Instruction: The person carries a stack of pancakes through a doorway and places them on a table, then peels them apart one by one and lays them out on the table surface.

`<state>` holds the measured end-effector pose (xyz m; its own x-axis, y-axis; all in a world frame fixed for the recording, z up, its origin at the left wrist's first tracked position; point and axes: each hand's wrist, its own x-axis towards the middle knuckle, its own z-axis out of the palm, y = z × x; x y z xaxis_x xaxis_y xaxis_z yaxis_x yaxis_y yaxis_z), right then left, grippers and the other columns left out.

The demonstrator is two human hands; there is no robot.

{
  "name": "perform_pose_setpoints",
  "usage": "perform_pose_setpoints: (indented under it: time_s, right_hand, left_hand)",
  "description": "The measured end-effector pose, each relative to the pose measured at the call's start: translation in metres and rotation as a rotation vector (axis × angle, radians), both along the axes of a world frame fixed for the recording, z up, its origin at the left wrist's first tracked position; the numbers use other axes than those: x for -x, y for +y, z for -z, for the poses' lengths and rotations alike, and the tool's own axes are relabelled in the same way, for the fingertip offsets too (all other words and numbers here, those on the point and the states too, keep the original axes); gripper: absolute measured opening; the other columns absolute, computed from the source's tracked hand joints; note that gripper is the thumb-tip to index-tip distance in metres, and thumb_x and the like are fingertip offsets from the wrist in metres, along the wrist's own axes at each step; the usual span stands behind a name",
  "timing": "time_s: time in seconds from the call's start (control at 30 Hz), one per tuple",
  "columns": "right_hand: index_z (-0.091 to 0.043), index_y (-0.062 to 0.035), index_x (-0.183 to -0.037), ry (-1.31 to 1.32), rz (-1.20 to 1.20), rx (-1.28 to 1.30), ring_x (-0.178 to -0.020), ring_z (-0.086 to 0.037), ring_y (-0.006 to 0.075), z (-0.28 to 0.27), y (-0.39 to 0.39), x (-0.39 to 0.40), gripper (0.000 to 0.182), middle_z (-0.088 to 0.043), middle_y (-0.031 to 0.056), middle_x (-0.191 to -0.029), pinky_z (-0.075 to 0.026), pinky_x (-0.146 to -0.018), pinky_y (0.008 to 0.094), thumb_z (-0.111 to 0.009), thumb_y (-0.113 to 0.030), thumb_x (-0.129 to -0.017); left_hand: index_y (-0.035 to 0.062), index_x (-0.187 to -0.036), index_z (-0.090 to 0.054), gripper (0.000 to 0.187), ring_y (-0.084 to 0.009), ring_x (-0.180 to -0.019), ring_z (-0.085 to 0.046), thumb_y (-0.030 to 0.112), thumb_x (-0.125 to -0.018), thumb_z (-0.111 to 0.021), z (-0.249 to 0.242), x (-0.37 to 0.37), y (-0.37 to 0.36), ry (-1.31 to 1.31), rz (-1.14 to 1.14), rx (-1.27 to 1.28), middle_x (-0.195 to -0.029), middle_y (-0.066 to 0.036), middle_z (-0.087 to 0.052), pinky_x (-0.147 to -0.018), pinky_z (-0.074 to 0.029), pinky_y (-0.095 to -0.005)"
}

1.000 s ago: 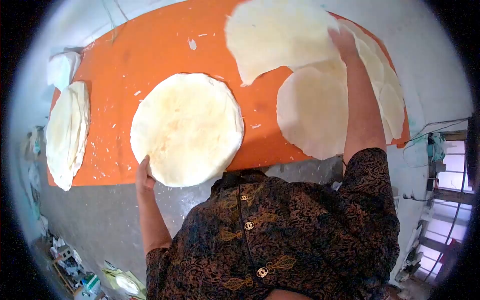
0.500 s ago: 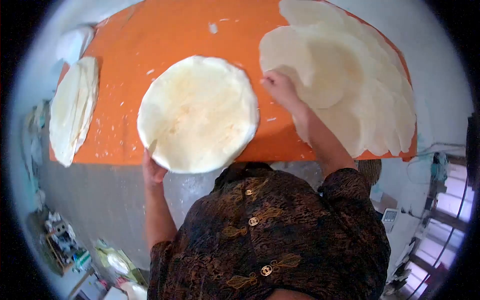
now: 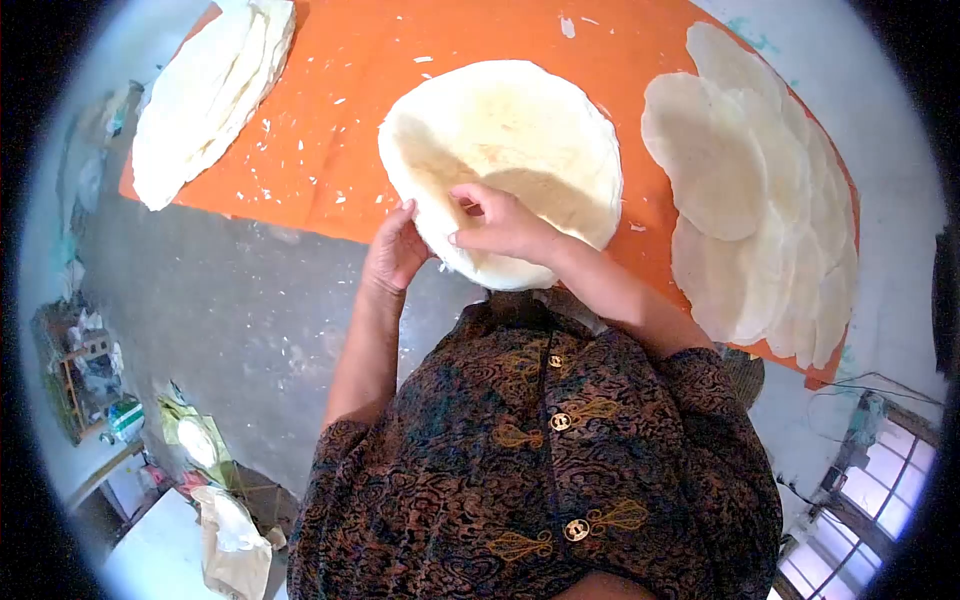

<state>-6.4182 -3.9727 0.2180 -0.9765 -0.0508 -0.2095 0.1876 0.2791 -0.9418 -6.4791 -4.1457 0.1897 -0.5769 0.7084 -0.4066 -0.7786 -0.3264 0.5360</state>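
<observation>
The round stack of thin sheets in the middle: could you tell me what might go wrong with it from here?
The round stack overhangs the near edge of the orange table, where the left hand and right hand grip it; it could slide off. The thin sheets might tear under the fingers. The fanned sheets on the right also reach past the table edge.

No text, label, brand, number or sign can be read anywhere in view. The orange tabletop is plain, and the round flatbreads on it bear no marks. The patterned shirt shows only ornament, no letters. The small packages on the floor at the left edge are too small and blurred for any print to be made out.
</observation>
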Motion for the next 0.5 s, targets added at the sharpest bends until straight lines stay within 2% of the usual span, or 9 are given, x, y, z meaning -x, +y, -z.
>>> perform_pose_setpoints:
  time_s: [0.1,0.3,0.4,0.5]
  right_hand:
    - [-0.046,0.0019,-0.114,-0.098,0.008,0.057,-0.091,-0.054,0.0225,0.003,0.000,-0.002,0.059,-0.055,0.0155,-0.100,-0.044,-0.080,0.0314,-0.067,-0.024,-0.066]
    - [-0.046,0.0020,-0.115,-0.261,0.027,0.384,-0.088,-0.053,0.0194,-0.009,0.004,-0.005,0.051,-0.055,0.0101,-0.099,-0.044,-0.076,0.0304,-0.062,-0.019,-0.071]
    - [-0.048,0.0009,-0.111,-0.318,0.070,0.313,-0.082,-0.054,0.0181,-0.014,0.001,-0.006,0.044,-0.057,0.0097,-0.090,-0.044,-0.071,0.0309,-0.057,-0.019,-0.073]
    - [-0.051,0.0008,-0.102,0.009,0.013,-0.108,-0.076,-0.057,0.0228,0.005,-0.003,-0.007,0.033,-0.058,0.0140,-0.080,-0.045,-0.068,0.0345,-0.051,-0.018,-0.075]
  left_hand:
    - [0.0048,-0.125,-0.037,0.062,-0.0265,-0.110,-0.046,0.040,-0.077,-0.056,0.011,0.001,0.003,0.074,-0.028,0.087,-0.121,-0.012,-0.047,-0.091,-0.036,-0.0444]
    - [0.0032,-0.124,-0.036,0.061,-0.0259,-0.108,-0.047,0.037,-0.078,-0.056,0.006,0.002,0.004,0.140,-0.030,0.178,-0.119,-0.011,-0.048,-0.091,-0.036,-0.0434]
    - [0.0035,-0.124,-0.036,0.059,-0.0254,-0.109,-0.047,0.033,-0.078,-0.057,0.006,0.002,0.006,0.142,-0.070,0.158,-0.118,-0.011,-0.049,-0.091,-0.037,-0.0427]
    - [0.0042,-0.124,-0.037,0.057,-0.0250,-0.108,-0.047,0.028,-0.078,-0.060,0.003,-0.002,0.014,0.216,-0.135,0.269,-0.118,-0.011,-0.049,-0.091,-0.037,-0.0423]
